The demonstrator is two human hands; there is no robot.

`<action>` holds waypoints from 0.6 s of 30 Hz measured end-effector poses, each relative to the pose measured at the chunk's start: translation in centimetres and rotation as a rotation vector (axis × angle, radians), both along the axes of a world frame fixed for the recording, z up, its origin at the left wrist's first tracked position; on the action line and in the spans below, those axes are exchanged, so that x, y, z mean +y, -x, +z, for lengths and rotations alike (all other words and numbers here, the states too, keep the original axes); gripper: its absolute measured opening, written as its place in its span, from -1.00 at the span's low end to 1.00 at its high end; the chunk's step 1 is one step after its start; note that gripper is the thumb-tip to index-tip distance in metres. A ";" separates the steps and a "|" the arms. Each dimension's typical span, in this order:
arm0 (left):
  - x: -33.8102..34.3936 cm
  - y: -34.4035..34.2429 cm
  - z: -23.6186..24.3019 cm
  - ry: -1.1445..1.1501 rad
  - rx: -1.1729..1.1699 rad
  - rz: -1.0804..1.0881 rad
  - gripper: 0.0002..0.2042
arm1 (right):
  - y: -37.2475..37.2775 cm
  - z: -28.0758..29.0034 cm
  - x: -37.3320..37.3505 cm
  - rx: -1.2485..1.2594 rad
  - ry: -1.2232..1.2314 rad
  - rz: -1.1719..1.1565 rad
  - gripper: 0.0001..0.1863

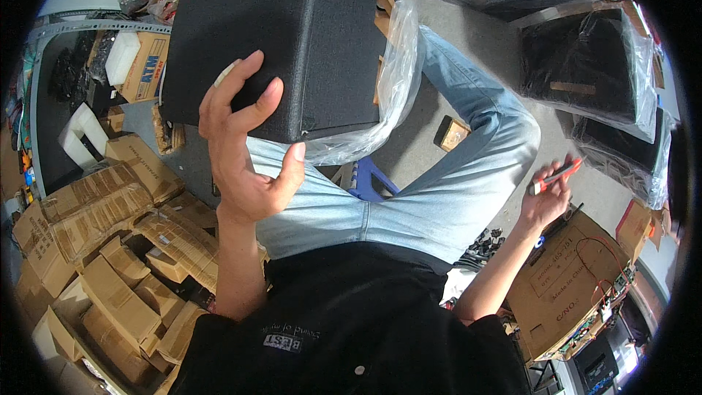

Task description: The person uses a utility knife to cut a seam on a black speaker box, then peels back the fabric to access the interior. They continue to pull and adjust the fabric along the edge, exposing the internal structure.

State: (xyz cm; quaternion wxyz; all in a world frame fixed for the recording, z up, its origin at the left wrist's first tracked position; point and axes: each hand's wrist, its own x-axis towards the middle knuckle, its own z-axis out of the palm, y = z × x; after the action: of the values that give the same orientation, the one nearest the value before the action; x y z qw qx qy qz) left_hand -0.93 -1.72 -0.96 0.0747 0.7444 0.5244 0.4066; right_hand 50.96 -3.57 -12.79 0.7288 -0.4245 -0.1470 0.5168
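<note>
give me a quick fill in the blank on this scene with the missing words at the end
1. The right hand holds a tool coloured mainly ____.
2. The left hand is nearest to a large box coloured ____.
3. The big pile of cardboard boxes lies on the person's ____ side.

Missing words: red; black; left

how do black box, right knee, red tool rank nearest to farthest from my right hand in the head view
1. Red tool: in the right hand
2. Right knee: up and left of it
3. Black box: farther left, partly behind the left hand
</note>
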 end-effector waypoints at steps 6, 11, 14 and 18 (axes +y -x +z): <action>0.2 -0.1 0.3 -0.013 0.014 0.001 -0.30 | -6.8 -21.0 -11.7 0.048 0.657 -0.206 -0.59; 0.5 -0.1 0.5 0.055 0.031 -0.047 -0.33 | 1.2 -29.2 -7.7 -0.027 0.922 -0.092 -0.60; 0.0 0.1 0.5 0.058 0.016 -0.015 -0.33 | 3.1 -30.0 -5.4 -0.123 0.964 -0.069 -0.60; 0.1 0.0 0.7 0.059 -0.011 -0.005 -0.35 | 2.5 -28.2 -4.7 -0.281 0.942 -0.167 -0.61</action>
State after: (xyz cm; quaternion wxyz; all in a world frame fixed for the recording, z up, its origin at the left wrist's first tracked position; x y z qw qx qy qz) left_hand -0.89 -1.64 -0.29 0.1005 0.7408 0.5340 0.3949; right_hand 48.47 -8.31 -40.95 0.4699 -0.7834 0.0404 0.4047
